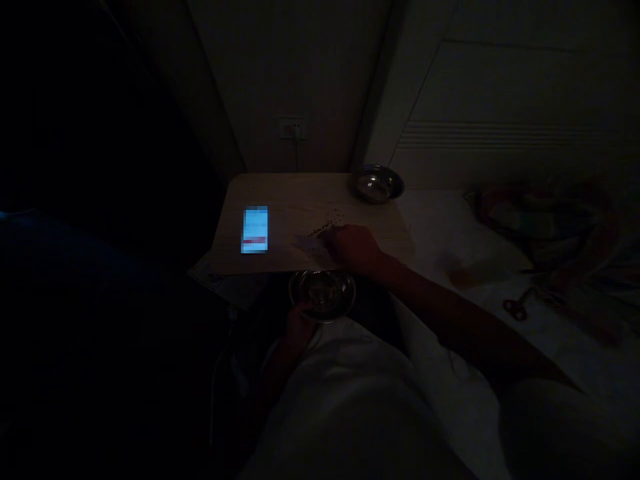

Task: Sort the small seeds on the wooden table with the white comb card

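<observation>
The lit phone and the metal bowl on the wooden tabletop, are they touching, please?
Apart: the head view shows a stretch of wooden tabletop between the lit phone and the metal bowl.

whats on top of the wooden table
A lit phone, metal bowl, scattered dark bits and a pale flat piece. Whatever lies beneath the right hand is hidden.

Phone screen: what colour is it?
The screen is light blue with a red band, clearest in head view.
</observation>
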A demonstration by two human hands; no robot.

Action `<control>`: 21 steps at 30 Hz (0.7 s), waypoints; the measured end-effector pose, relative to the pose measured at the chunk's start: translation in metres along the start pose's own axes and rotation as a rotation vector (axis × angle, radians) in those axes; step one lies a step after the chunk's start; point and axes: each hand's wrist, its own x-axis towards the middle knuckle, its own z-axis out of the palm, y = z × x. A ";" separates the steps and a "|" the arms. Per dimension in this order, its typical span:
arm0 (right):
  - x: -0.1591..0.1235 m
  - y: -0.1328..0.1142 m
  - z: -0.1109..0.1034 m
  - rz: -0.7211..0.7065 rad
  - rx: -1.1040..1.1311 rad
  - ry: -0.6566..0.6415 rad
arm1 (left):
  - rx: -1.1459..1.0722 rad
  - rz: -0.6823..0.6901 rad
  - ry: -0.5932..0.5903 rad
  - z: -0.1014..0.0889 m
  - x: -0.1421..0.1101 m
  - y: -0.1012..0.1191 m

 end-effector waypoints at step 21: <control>-0.013 0.011 -0.002 -0.069 0.102 0.019 | -0.109 -0.026 -0.018 -0.001 -0.001 0.000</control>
